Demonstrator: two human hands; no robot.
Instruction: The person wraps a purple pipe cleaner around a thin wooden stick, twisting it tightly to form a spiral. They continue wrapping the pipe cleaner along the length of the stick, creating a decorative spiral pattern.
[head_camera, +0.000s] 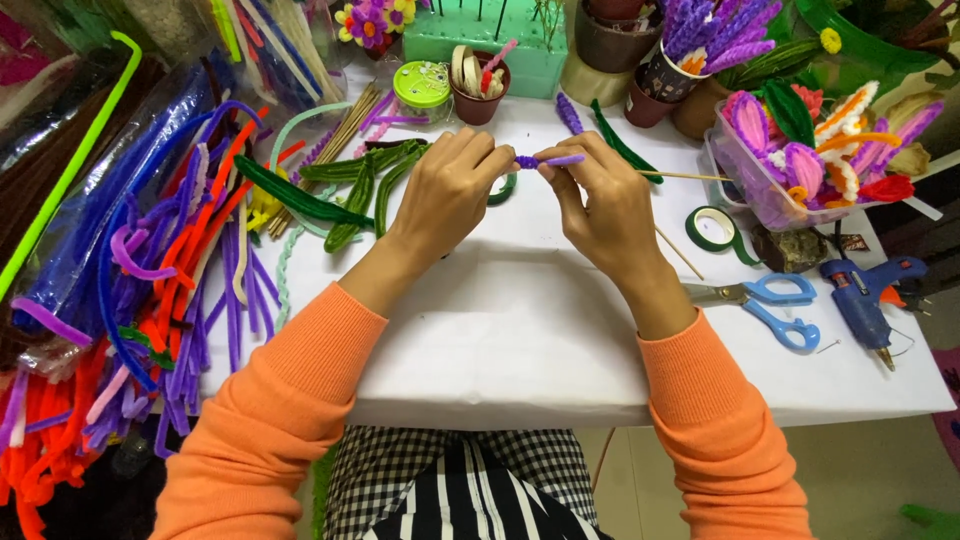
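Hands (530, 190) pinch purple pipe cleaner (548, 160); scissors (775, 305) nearby.

You had a single view, from the camera worn on your head, and it looked steeply down and forward over the white counter (520, 340). It sat close: your orange sleeves and the checked cloth on your lap filled the bottom edge, nearer than the counter's front edge. Your left hand (445, 195) and right hand (605, 205) met just beyond the counter's middle, near the frame's centre. Beyond the counter's far edge the view cut off at pots and a green foam block (480, 40). No second view shared the scene.
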